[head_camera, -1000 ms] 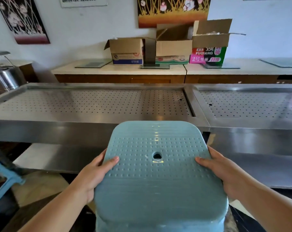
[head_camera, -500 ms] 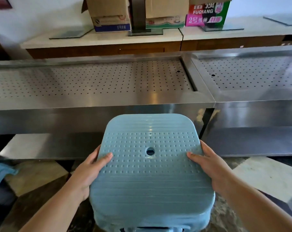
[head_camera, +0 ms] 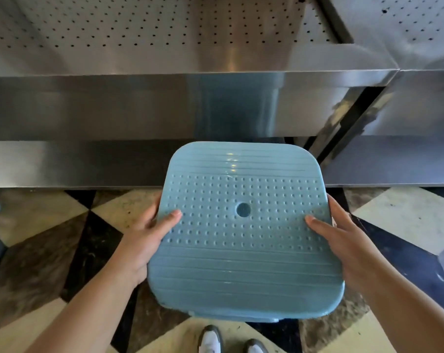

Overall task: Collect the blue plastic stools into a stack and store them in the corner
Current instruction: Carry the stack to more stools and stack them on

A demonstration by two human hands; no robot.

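You are bringing the blue stool [head_camera: 243, 225] down: a second ago it was riding level with the steel counter [head_camera: 164, 103], and now it is sitting low in front of it, over the checkered floor [head_camera: 50, 250], so you are likely setting it down or onto a stack I cannot see. Your left hand [head_camera: 142, 240] and right hand [head_camera: 343, 240] are clamping the seat's opposite edges, thumbs lying on top, fingers curling underneath. The seat is spanning between your palms, tilting slightly toward you.
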